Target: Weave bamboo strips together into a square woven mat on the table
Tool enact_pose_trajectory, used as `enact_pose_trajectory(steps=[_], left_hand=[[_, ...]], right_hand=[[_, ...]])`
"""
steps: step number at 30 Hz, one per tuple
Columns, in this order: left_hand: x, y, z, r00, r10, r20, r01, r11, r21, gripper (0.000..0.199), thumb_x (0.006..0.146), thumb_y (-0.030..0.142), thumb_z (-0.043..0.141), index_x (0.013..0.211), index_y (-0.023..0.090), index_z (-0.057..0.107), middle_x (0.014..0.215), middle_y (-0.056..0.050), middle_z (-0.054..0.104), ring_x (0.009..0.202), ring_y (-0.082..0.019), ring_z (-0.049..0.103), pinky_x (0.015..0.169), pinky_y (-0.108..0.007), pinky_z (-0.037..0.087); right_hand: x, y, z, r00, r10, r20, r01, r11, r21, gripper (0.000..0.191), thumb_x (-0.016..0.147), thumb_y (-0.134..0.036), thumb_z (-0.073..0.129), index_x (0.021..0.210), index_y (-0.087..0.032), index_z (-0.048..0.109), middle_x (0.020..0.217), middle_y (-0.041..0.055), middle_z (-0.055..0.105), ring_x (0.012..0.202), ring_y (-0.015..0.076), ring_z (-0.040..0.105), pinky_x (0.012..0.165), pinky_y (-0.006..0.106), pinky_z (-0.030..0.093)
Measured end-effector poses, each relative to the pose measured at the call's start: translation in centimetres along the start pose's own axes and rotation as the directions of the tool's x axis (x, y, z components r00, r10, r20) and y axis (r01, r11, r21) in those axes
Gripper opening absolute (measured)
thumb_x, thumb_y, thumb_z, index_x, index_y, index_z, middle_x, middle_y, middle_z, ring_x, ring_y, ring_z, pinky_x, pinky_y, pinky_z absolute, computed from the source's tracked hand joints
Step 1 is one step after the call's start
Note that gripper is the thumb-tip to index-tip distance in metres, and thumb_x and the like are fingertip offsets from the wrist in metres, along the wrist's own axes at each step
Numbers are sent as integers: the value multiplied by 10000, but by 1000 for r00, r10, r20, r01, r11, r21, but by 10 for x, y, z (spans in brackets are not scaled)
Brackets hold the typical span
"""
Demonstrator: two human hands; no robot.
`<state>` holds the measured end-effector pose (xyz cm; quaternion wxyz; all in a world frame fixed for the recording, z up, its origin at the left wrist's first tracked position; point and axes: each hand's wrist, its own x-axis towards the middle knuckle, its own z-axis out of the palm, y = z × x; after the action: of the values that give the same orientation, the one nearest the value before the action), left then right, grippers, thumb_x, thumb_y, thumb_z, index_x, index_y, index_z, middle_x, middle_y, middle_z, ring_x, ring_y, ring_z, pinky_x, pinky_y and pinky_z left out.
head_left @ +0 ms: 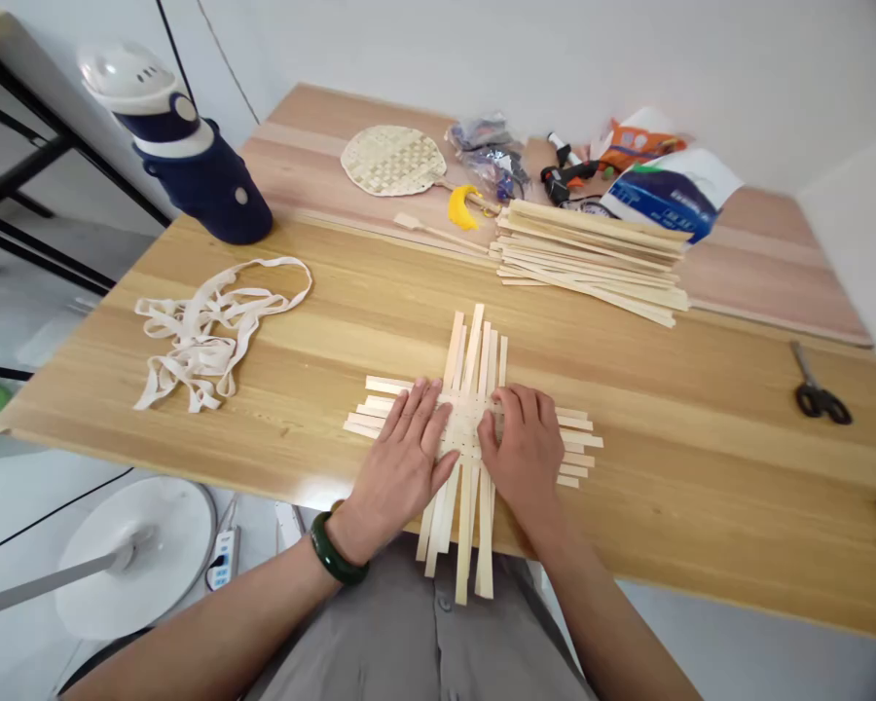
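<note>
A cross-shaped weave of pale bamboo strips [467, 428] lies near the table's front edge. Its strips pass over and under each other in the middle, and their loose ends stick out on all sides, some beyond the edge. Flat on the weave's left part rests my left hand [401, 453], fingers stretched out and thumb on the lower strips. My right hand [524, 443] sits on the right part with its fingers curled around the strips there. The palm hides which strips its fingertips touch.
Behind the weave lies a stack of bamboo strips [591, 258]. A woven round fan [394, 161], yellow tape [462, 207], a glue gun [569, 178] and packages stand farther back. White ribbon [204, 336] and a blue bottle [204, 185] are left; scissors [818, 394] are right.
</note>
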<state>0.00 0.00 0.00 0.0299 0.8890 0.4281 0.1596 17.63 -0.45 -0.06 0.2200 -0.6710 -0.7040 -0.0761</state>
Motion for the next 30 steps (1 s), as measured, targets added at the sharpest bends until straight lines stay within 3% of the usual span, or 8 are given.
enact_pose_trajectory(steps=[6,14,20,24,30], left_hand=[[0,0,2,1000,-12,-3,12,1000,-6,464,992,348,456,1355,61,418,1555,-239,324,1502,-311,160,1185,-517,303],[2,1,1,1000,-8,9,8,1000,-3,469,971,343,493,1327,41,447,1516,-263,378,1458,-352,292,1166,-533,330],[1,0,0,1000,-12,10,12,999,-42,468,969,347,497,1325,46,455,1501,-253,404,1454,-350,303,1174,-533,317],[2,1,-6,1000,-14,1,14,999,-53,509,981,336,474,1384,38,390,1496,-241,420,1452,-326,315,1180,-513,314],[15,-1,-14,1000,-10,-4,10,998,-56,622,967,448,500,1428,52,368,1472,-218,460,1425,-323,363,1185,-508,297]], right_hand=[[4,-4,0,1000,19,6,-19,1000,6,118,862,-151,512,949,-172,589,941,84,637,953,253,493,856,370,438],[4,-4,0,1000,2,-17,-1,999,54,159,857,-113,468,949,-179,580,925,93,629,942,256,492,844,388,444],[1,-3,1,999,-4,-32,6,998,55,179,846,-126,483,997,-168,570,956,109,619,962,271,491,851,411,462],[-1,-3,0,994,5,-111,4,997,83,228,846,-123,503,1065,-144,563,1050,131,624,1023,270,508,898,410,481],[-3,-2,0,990,-79,-121,96,986,140,342,879,-115,465,1211,-136,543,1129,135,638,1111,260,526,990,435,469]])
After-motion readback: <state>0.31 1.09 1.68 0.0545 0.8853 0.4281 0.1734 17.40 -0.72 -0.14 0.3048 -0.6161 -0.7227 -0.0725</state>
